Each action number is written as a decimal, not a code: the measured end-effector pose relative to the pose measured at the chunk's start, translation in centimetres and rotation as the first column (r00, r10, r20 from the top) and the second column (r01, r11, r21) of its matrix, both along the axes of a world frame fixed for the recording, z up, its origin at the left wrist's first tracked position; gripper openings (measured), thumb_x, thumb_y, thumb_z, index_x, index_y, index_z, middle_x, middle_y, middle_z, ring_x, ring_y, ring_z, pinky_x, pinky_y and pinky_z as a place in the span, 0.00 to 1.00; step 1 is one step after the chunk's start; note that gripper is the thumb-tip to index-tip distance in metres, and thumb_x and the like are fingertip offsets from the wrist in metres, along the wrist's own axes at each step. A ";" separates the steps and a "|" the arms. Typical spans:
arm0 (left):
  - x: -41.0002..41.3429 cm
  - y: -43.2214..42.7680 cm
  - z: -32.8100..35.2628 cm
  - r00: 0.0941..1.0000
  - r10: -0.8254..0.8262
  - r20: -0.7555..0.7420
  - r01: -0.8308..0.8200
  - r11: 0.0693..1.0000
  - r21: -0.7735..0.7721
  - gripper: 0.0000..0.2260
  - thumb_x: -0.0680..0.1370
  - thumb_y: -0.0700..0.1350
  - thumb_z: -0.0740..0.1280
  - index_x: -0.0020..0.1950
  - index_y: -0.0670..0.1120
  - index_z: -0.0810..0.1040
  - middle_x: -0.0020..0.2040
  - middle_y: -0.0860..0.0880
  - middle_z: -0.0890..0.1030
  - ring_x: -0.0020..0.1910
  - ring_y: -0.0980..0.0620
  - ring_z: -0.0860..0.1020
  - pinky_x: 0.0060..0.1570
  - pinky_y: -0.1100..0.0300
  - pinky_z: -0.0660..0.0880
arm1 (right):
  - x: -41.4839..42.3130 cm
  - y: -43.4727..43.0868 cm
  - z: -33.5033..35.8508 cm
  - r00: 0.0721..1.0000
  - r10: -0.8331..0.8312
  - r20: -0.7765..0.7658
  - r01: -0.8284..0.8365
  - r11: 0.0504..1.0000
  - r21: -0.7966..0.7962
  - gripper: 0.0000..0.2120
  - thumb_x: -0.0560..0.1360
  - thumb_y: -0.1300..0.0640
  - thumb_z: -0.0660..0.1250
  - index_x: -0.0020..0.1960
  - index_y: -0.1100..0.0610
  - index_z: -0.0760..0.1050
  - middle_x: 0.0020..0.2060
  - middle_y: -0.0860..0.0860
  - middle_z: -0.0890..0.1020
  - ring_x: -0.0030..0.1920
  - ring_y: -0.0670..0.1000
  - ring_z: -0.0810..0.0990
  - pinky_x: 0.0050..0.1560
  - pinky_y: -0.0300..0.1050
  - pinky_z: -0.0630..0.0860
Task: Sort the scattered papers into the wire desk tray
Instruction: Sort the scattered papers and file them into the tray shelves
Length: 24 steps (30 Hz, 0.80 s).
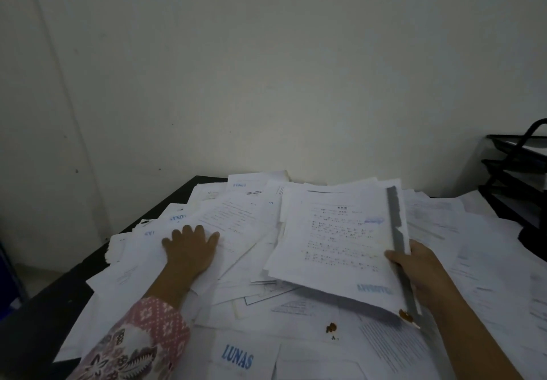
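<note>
A thick bundle of white printed sheets bound along one edge by a grey strip (pixel 340 243) is gripped by the right hand (pixel 420 270), whose thumb is curled over the top sheet beside the grey strip while the remaining fingers are hidden beneath the bundle. The bundle is held tilted, its near corner raised off the pile, and a faded blue stamp is seen near the thumb's side of its lower edge. A brown stain (pixel 406 316) is seen on the bundle's corner just below the wrist of that hand, and a second brown spot (pixel 331 327) is seen on a loose sheet to the left of it.

The left hand (pixel 191 248) is laid flat, fingers straight and slightly spread, on the scattered white papers (pixel 236 231) that are heaped across the black desk (pixel 74 279). A pink patterned sleeve (pixel 142 338) is worn on that forearm. Below and between the two forearms, a white sheet stamped "LUNAS" in blue (pixel 238 357) is lying face up; similar blue stamps are seen on sheets beyond the left fingertips.

The black wire desk tray with stacked tiers (pixel 515 172) is placed well beyond and to the right of the right hand, against the pale wall (pixel 266 69), with a white sheet visible in its upper tier.
</note>
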<state>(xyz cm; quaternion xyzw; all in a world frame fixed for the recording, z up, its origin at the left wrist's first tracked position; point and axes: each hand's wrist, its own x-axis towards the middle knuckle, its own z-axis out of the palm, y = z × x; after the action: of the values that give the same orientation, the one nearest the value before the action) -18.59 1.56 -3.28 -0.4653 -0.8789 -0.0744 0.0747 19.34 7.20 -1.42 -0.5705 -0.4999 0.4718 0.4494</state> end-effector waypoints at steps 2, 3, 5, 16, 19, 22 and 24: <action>-0.2 -0.1 0.3 0.998 -0.037 -0.057 0.039 0.999 0.025 0.21 0.81 0.57 0.49 0.60 0.45 0.71 0.59 0.45 0.74 0.59 0.46 0.72 0.60 0.50 0.66 | -0.1 -0.2 0.1 0.999 -0.011 -0.044 0.011 1.000 0.002 0.18 0.77 0.66 0.63 0.66 0.64 0.70 0.59 0.60 0.77 0.51 0.56 0.76 0.52 0.49 0.73; -0.5 -0.1 0.6 0.998 -0.045 -0.043 0.047 0.998 0.051 0.18 0.81 0.54 0.50 0.60 0.44 0.72 0.59 0.45 0.74 0.59 0.46 0.72 0.59 0.51 0.67 | -0.2 -0.3 0.1 0.998 -0.012 -0.054 0.012 1.000 0.006 0.18 0.77 0.66 0.63 0.67 0.64 0.70 0.59 0.60 0.77 0.51 0.56 0.76 0.52 0.49 0.73; -1.7 0.1 1.0 0.998 -0.041 0.054 0.034 0.993 0.116 0.16 0.81 0.51 0.54 0.61 0.43 0.72 0.61 0.44 0.73 0.61 0.45 0.70 0.61 0.50 0.66 | -0.5 -0.6 0.1 0.998 0.004 -0.067 -0.003 1.000 0.018 0.18 0.77 0.66 0.64 0.66 0.63 0.70 0.58 0.59 0.78 0.50 0.57 0.77 0.52 0.49 0.73; -6.4 0.3 2.5 0.971 0.002 0.241 0.000 1.000 -0.009 0.30 0.73 0.62 0.65 0.67 0.44 0.70 0.64 0.45 0.73 0.62 0.47 0.72 0.58 0.54 0.71 | -2.0 -0.8 -0.3 0.998 0.034 -0.055 -0.032 0.999 0.033 0.16 0.77 0.64 0.64 0.65 0.61 0.71 0.54 0.59 0.80 0.50 0.59 0.79 0.50 0.51 0.76; -6.0 -0.1 3.3 0.958 -0.067 0.278 0.061 0.998 0.033 0.20 0.76 0.48 0.66 0.65 0.42 0.70 0.63 0.44 0.74 0.61 0.46 0.73 0.56 0.56 0.70 | -2.0 -0.8 -0.3 0.998 0.035 -0.052 -0.033 0.999 0.038 0.16 0.77 0.64 0.64 0.64 0.61 0.71 0.54 0.58 0.80 0.50 0.59 0.79 0.51 0.51 0.76; -4.7 -0.6 4.1 0.911 -0.168 0.377 0.123 0.983 0.140 0.16 0.78 0.39 0.61 0.66 0.39 0.69 0.64 0.41 0.74 0.61 0.44 0.72 0.55 0.57 0.69 | -2.2 -0.9 -0.2 0.996 0.047 -0.074 -0.045 0.998 0.034 0.16 0.77 0.65 0.63 0.64 0.62 0.72 0.54 0.58 0.80 0.50 0.59 0.79 0.52 0.52 0.75; -3.3 -1.1 4.6 0.830 -0.227 0.509 0.148 0.970 0.192 0.17 0.79 0.39 0.61 0.68 0.42 0.67 0.65 0.43 0.72 0.59 0.46 0.71 0.54 0.58 0.66 | -2.3 -1.1 0.1 0.994 0.057 -0.094 -0.054 0.998 0.033 0.15 0.77 0.65 0.63 0.63 0.62 0.72 0.53 0.57 0.80 0.50 0.58 0.79 0.52 0.51 0.75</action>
<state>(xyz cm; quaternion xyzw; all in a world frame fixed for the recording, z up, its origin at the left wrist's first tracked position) -21.88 0.51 1.27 -0.5044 -0.8076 -0.2697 -0.1434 17.00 6.12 -1.36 -0.5264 -0.5008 0.5029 0.4682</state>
